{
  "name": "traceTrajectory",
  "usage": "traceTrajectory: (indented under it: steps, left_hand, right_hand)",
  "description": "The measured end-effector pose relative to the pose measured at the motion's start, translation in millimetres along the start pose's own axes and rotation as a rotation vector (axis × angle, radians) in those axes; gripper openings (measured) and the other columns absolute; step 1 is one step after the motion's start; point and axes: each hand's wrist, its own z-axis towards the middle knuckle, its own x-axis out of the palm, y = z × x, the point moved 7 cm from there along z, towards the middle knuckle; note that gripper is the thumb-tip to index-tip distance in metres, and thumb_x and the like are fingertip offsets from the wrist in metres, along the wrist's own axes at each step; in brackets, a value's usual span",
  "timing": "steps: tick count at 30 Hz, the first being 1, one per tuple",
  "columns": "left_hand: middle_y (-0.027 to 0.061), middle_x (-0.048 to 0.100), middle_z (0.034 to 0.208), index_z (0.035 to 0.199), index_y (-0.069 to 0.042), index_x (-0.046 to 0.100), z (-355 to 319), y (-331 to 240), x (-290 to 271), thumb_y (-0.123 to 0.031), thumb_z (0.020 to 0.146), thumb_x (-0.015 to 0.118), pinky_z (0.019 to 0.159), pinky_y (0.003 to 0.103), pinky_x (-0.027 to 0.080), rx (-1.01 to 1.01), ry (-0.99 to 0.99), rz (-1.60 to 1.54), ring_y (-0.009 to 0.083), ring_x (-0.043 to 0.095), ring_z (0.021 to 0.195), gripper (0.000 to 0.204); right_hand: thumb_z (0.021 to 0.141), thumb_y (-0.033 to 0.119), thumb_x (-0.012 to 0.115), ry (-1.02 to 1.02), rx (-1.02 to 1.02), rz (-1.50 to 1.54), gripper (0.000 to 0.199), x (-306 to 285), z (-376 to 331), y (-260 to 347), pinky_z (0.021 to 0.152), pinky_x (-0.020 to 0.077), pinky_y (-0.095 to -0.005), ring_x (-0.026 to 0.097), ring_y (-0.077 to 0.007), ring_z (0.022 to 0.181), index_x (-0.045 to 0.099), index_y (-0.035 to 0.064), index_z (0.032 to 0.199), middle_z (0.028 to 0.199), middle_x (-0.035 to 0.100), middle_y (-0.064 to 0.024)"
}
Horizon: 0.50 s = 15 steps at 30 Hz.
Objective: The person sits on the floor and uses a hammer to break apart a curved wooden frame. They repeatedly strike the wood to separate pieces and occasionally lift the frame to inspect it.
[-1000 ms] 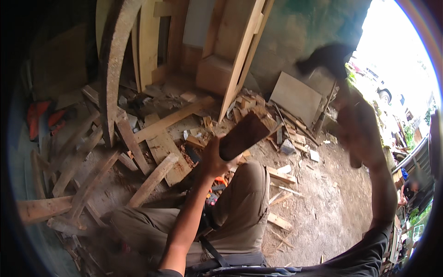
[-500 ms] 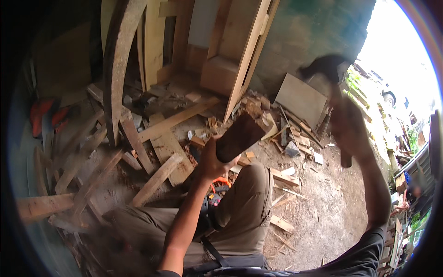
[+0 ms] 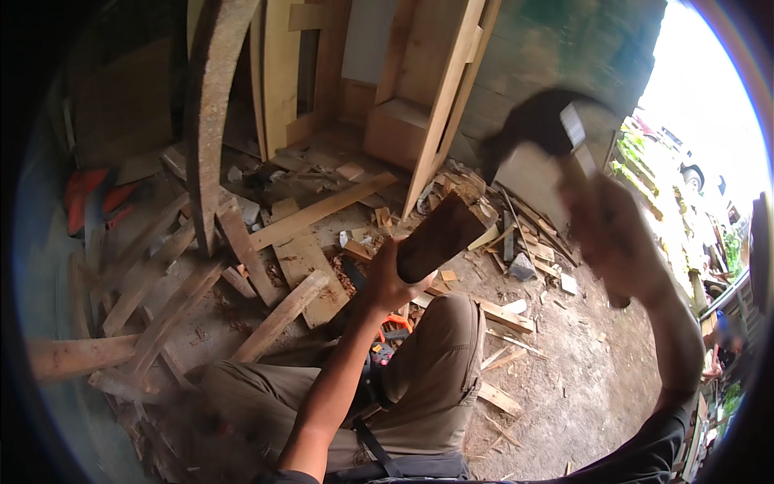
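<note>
My left hand (image 3: 393, 284) is closed round the lower end of a short, dark brown wood block (image 3: 442, 239), tilted up to the right above my raised knee. Off to the right, my right hand (image 3: 603, 226) grips the handle of a claw hammer (image 3: 542, 127), lifted well clear of the block. Motion smears both the hammer head and that hand. Below my left forearm, an orange and black tool (image 3: 395, 327) shows partly between my legs; I cannot make out its kind.
Curved wooden pieces (image 3: 205, 121) stand and lean at the left, near a red and black object (image 3: 87, 202). Wooden frames (image 3: 451, 97) rise at the back. Planks (image 3: 322, 210), offcuts and chips litter the dirt floor (image 3: 556, 387). A person (image 3: 730, 343) shows blurred at the far right.
The hammer head has swung slightly up and left, still in my right hand. My left hand and the wood block appear slightly further right, as does the whole scene.
</note>
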Motion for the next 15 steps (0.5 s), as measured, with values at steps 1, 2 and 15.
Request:
traceTrajectory:
  steps: [1, 2, 15]
  left_hand:
    - [0.0129, 0.065, 0.102, 0.115, 0.0, 0.052, -4, 5, -3, -0.017, 0.072, 0.084, 0.084, 0.037, 0.052, 0.006, 0.006, -0.004, 0.022, 0.066, 0.093, 0.057]
    - [0.0133, 0.065, 0.103, 0.115, 0.0, 0.051, -7, 9, -4, -0.016, 0.072, 0.084, 0.084, 0.037, 0.052, 0.012, 0.013, -0.008, 0.0219, 0.065, 0.094, 0.057]
    - [0.0133, 0.066, 0.103, 0.117, -0.001, 0.051, -7, -5, -7, -0.018, 0.072, 0.084, 0.086, 0.037, 0.052, 0.068, 0.013, 0.029, 0.0223, 0.067, 0.094, 0.058]
  right_hand:
    - [0.104, 0.032, 0.049, -0.098, -0.082, 0.032, 0.03, -15, 0, 2, 0.038, 0.0319, -0.0198, 0.042, -0.0028, 0.045, 0.055, 0.0044, 0.113, 0.063, 0.047, 0.0053]
    - [0.104, 0.038, 0.047, -0.19, -0.224, 0.034, 0.035, -36, 3, -2, 0.037, 0.0307, -0.0201, 0.041, -0.0032, 0.044, 0.055, 0.004, 0.112, 0.062, 0.047, 0.0048]
    - [0.1, 0.023, 0.053, 0.078, 0.13, 0.019, 0.02, -16, 11, -57, 0.043, 0.0365, -0.0208, 0.047, -0.0032, 0.055, 0.057, 0.0071, 0.11, 0.07, 0.051, 0.0051]
